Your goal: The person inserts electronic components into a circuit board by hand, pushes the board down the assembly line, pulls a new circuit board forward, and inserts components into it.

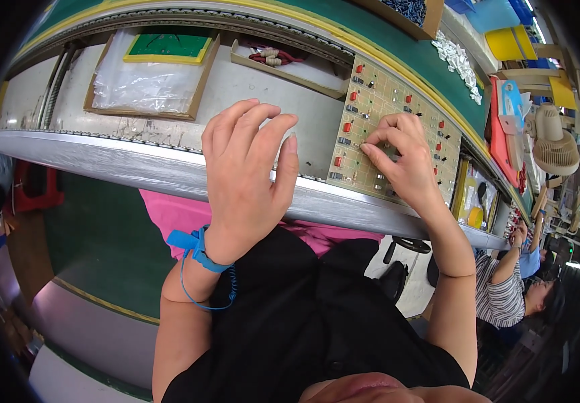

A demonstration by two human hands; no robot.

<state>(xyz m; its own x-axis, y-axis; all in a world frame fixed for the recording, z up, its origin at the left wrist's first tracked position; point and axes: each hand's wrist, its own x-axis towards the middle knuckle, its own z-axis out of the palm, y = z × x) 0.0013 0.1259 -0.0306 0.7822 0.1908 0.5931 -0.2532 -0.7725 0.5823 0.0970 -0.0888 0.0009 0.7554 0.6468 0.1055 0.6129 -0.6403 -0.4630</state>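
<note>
A tan circuit board (pixel 385 94) with rows of red, black and grey components lies across the metal rails, on the right. Above its middle is my right hand (pixel 407 161), thumb and index finger pinched together close to the board's surface. Whatever those fingertips may hold is too small to make out. My left hand (pixel 246 171) hovers over the near rail (pixel 135 161), left of the board, with its fingers loosely spread and nothing in them. Around my left wrist sits a blue strap (pixel 199 247) with a coiled cord.
A cardboard tray (pixel 88 101) holds clear plastic bags and a green board. Beside it, a narrow cardboard tray (pixel 323 84) contains red wires. Small white parts (pixel 458 64) lie on the green far surface, near a box of dark-blue components (pixel 407 10). Another person (pixel 505 289) works at the right.
</note>
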